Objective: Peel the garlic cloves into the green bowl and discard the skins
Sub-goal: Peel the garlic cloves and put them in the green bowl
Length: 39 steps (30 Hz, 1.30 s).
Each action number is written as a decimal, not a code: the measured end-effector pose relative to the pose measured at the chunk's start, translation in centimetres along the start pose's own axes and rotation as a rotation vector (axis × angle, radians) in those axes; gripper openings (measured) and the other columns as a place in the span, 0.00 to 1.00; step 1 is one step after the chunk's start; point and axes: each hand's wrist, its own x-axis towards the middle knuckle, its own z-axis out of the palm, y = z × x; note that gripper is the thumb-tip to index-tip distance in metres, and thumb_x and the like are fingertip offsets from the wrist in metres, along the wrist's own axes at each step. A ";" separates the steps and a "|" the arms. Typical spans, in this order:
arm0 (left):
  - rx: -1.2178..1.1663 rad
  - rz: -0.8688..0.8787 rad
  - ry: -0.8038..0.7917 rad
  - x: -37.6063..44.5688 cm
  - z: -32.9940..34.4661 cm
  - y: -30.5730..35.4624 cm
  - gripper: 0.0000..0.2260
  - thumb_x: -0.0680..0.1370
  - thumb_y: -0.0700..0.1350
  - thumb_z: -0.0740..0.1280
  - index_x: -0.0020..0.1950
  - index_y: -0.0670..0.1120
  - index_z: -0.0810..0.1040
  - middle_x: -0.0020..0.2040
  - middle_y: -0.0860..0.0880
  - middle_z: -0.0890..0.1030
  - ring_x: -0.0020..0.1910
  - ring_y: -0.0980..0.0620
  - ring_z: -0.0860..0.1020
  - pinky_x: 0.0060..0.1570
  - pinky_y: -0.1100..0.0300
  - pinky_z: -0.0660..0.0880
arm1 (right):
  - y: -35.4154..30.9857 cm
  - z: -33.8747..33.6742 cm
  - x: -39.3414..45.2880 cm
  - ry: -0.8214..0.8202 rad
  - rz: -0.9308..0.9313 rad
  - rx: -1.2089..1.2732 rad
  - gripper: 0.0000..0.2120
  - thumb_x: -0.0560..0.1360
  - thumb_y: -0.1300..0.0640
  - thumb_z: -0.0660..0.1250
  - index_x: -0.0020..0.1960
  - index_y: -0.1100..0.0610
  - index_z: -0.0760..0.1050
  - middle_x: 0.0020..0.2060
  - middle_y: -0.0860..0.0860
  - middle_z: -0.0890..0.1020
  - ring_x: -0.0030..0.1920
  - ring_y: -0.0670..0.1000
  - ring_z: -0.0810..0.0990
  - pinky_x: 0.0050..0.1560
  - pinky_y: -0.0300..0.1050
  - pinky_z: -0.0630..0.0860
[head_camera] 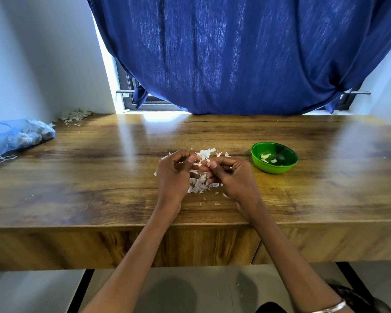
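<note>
Holding garlic clove (208,163) over skin pile (199,185) so peelings drop there — I'm watching right hand (229,175) pinching it, left hand (175,171) fingers curled, picking skin. Green bowl (274,157) waiting just right — few peeled cloves inside.

A small pale garlic clove (208,163) sits pinched above a heap of white skins (200,184); the green bowl (274,170) (upright, just right) holds peeled cloves (265,156).
</note>
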 end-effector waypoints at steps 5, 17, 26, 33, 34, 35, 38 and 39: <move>0.161 0.085 0.041 -0.3 0.0 -0.3 0.18 0.78 0.30 0.65 0.48 0.53 0.86 0.46 0.56 0.86 0.48 0.58 0.84 0.50 0.59 0.80 | -0.4 0.0 -0.1 0.066 0.006 0.017 0.07 0.79 0.66 0.68 0.52 0.58 0.83 0.44 0.53 0.88 0.38 0.47 0.84 0.42 0.40 0.82; 0.290 0.187 0.094 -0.6 0.1 0.0 0.12 0.84 0.49 0.64 0.47 0.51 0.86 0.43 0.61 0.83 0.42 0.68 0.80 0.42 0.72 0.73 | -4.6 -10.3 3.0 0.382 -0.042 -0.849 0.03 0.73 0.54 0.77 0.45 0.52 0.86 0.36 0.43 0.83 0.38 0.42 0.82 0.44 0.38 0.76; 0.317 0.143 0.147 -0.5 -0.1 0.0 0.22 0.75 0.25 0.59 0.59 0.44 0.83 0.54 0.51 0.83 0.52 0.55 0.81 0.46 0.75 0.74 | -4.6 -12.5 5.0 0.295 0.055 -1.063 0.11 0.77 0.64 0.67 0.47 0.53 0.86 0.44 0.46 0.86 0.46 0.44 0.81 0.46 0.38 0.74; 0.197 0.227 0.148 -0.1 -0.3 0.7 0.19 0.66 0.23 0.59 0.26 0.42 0.80 0.24 0.51 0.78 0.25 0.58 0.77 0.28 0.72 0.69 | -4.6 -7.5 4.5 0.091 -0.020 -0.955 0.13 0.81 0.62 0.61 0.45 0.54 0.83 0.39 0.41 0.82 0.30 0.40 0.78 0.30 0.32 0.74; 0.204 0.227 0.136 0.3 -0.5 0.8 0.19 0.66 0.23 0.59 0.26 0.43 0.79 0.23 0.52 0.77 0.26 0.57 0.77 0.27 0.71 0.70 | -4.1 -6.7 4.4 0.047 -0.033 -0.947 0.13 0.81 0.61 0.61 0.44 0.56 0.82 0.38 0.43 0.83 0.27 0.40 0.77 0.29 0.34 0.76; 0.198 0.212 0.123 0.7 -0.6 0.7 0.20 0.66 0.23 0.59 0.26 0.45 0.78 0.23 0.54 0.77 0.27 0.56 0.78 0.28 0.70 0.71 | -3.6 -5.8 4.4 0.009 -0.051 -0.936 0.13 0.81 0.59 0.62 0.42 0.58 0.81 0.36 0.47 0.83 0.25 0.41 0.76 0.28 0.35 0.76; 0.181 0.152 0.126 1.8 -1.1 0.3 0.21 0.71 0.27 0.60 0.28 0.50 0.77 0.26 0.55 0.79 0.31 0.51 0.79 0.31 0.62 0.74 | -2.7 -3.2 4.5 -0.065 -0.107 -0.920 0.11 0.81 0.55 0.65 0.42 0.54 0.81 0.34 0.49 0.83 0.28 0.43 0.76 0.32 0.36 0.73; 0.186 0.141 0.129 2.0 -1.2 0.2 0.19 0.74 0.29 0.61 0.29 0.49 0.78 0.28 0.54 0.80 0.31 0.50 0.79 0.32 0.58 0.75 | -2.7 -2.4 4.7 -0.075 -0.134 -0.945 0.08 0.80 0.56 0.66 0.46 0.53 0.82 0.37 0.47 0.84 0.33 0.42 0.79 0.38 0.38 0.76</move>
